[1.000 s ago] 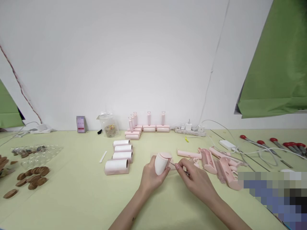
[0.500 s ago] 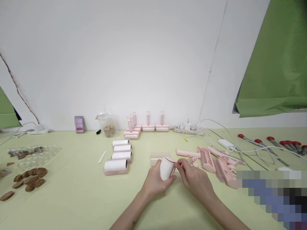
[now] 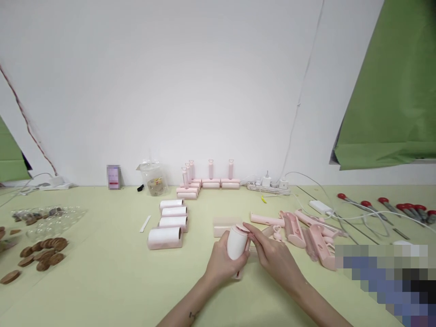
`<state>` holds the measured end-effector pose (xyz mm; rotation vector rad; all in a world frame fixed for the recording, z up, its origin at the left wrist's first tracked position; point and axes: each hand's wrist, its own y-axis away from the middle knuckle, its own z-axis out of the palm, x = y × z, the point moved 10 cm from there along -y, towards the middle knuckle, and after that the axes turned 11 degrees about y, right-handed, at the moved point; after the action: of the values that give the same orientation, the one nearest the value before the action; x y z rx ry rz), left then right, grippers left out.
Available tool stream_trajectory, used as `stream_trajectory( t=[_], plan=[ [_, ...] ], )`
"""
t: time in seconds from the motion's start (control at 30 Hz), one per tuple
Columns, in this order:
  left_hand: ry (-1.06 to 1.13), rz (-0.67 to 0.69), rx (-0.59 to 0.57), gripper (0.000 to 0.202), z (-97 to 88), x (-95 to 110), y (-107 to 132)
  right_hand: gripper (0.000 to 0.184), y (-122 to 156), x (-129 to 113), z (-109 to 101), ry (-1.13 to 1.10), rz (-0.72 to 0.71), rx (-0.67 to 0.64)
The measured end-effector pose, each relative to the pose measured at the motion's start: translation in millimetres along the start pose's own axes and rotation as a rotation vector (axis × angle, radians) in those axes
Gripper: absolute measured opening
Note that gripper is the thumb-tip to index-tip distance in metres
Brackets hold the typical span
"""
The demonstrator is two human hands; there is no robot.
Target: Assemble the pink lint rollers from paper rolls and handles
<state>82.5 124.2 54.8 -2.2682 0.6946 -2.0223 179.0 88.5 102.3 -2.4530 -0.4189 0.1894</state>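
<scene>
My left hand is wrapped round a lint roller, a white paper roll with a pink frame, held tilted up above the table. At its top end sits a pink end piece. My right hand grips that upper end, index finger lying over the end piece and thumb at the side. Part of the pink frame shows below my left palm. Just behind the hands lies a clear pinkish cover. To the right are pink roller frames and a pink handle.
Several white rolls in clear covers lie to the left, beside a white strip. Finished-looking pink rollers stand by the wall near a power strip. Cables and red-topped tools lie right; wooden discs lie left.
The right index finger has moved up onto the pink end piece. The roller has tilted slightly, and more of its frame shows below the left hand.
</scene>
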Motion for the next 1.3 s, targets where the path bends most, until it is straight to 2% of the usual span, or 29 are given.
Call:
stream_trajectory(
  t=[0.17, 0.27, 0.33, 0.4, 0.5, 0.57, 0.63, 0.73, 0.87, 0.97, 1.03, 1.17, 1.3],
  plan=[
    [0.074, -0.013, 0.044, 0.024, 1.2, -3, -2, 0.037, 1, 10, 13, -0.177, 0.171, -0.128],
    [0.202, -0.040, 0.121, 0.029, 2.0, -5, -1, 0.035, 1, 15, 18, -0.331, 0.288, -0.169],
    [0.271, -0.045, 0.157, 0.031, 1.3, -5, -2, 0.035, 0, 15, 20, -0.397, 0.317, -0.200],
    [0.297, -0.075, 0.193, 0.030, -3.4, -6, -2, 0.037, -1, 16, 21, -0.400, 0.321, -0.254],
    [0.307, -0.144, 0.323, 0.026, -22.3, -14, -2, 0.042, -2, 26, 17, -0.314, 0.354, -0.284],
    [0.325, -0.153, 0.359, 0.025, -30.0, -15, -3, 0.049, -4, 32, 10, -0.252, 0.347, -0.248],
    [0.356, -0.157, 0.312, 0.026, -29.0, -16, -6, 0.056, -6, 33, 10, -0.224, 0.296, -0.266],
    [0.349, -0.157, 0.279, 0.027, -34.2, -14, -11, 0.036, -2, 29, 25, -0.195, 0.205, -0.430],
    [0.281, -0.102, 0.399, 0.033, -65.9, -3, -15, 0.037, 7, 29, 42, -0.108, 0.145, -0.578],
    [0.145, -0.133, 0.408, 0.046, -78.2, -1, -16, 0.032, 13, 28, 52, -0.089, 0.123, -0.618],
    [-0.078, -0.112, 0.367, 0.052, -78.6, 5, -15, 0.027, 11, 27, 48, -0.123, 0.136, -0.554],
    [-0.575, 0.013, 0.201, 0.038, -60.1, 20, -15, 0.023, 3, 27, 26, -0.266, 0.208, -0.357],
    [-0.746, 0.048, 0.124, 0.036, -48.8, 21, -14, 0.022, -4, 17, 16, -0.349, 0.176, -0.266]
  ],
)
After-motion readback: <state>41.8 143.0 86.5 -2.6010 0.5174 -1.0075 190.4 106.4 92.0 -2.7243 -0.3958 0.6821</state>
